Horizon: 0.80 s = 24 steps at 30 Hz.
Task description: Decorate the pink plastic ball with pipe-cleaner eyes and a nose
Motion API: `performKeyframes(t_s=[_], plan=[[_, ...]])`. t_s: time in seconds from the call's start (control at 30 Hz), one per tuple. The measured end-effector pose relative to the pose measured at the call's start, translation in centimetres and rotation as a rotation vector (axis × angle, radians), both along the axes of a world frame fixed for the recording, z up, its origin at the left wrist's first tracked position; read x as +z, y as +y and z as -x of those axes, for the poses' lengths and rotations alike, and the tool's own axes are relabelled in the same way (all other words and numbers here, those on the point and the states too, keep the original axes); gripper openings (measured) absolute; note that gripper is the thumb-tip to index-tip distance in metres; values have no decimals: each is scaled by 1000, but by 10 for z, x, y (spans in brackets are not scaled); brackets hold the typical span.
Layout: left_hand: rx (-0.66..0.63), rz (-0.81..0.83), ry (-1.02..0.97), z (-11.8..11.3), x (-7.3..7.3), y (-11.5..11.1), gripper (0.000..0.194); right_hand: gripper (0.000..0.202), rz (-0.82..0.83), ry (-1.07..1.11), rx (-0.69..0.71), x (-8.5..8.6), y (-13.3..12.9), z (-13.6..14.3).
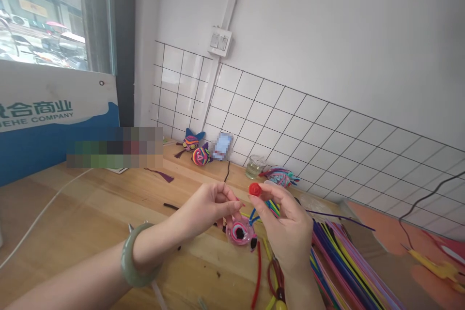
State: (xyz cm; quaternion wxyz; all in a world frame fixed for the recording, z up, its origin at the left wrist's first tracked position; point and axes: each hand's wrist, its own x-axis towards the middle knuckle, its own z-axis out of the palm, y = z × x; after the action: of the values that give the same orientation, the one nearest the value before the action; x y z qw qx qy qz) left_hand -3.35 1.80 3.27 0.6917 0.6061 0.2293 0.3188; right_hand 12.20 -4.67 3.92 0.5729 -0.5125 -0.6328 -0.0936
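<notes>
Between the thumb and forefinger of my right hand [285,218] is a small red coil [255,189] that looks like rolled pipe cleaner. My left hand [218,203], with a green bangle [136,254] on its wrist, is pinched closed just left of the coil. Whatever lies in that pinch is too small to make out. Below both hands rests a round pink piece [240,231] with coiled rings and black centres, partly hidden by my fingers. A loose red pipe cleaner [257,273] lies under my right hand.
Bundles of coloured pipe cleaners [348,261] lie at the right, with a yellow glue gun [436,266] beyond. Along the wall grid stand finished coiled figures [201,155], a phone [222,146], a glass jar [255,166] and a blue-pink woven piece [280,176]. A white cable [47,218] crosses the left.
</notes>
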Motion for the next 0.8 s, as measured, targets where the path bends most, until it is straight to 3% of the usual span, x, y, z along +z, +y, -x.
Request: performKeyframes(t_s=[0.37,0.8], plan=[[63,-64,-95,5,15,-6,33,10,8,-286,27,3,1,3],[27,-36,-91,4,5,-3,27,10,112,-372,94,0,2,3]])
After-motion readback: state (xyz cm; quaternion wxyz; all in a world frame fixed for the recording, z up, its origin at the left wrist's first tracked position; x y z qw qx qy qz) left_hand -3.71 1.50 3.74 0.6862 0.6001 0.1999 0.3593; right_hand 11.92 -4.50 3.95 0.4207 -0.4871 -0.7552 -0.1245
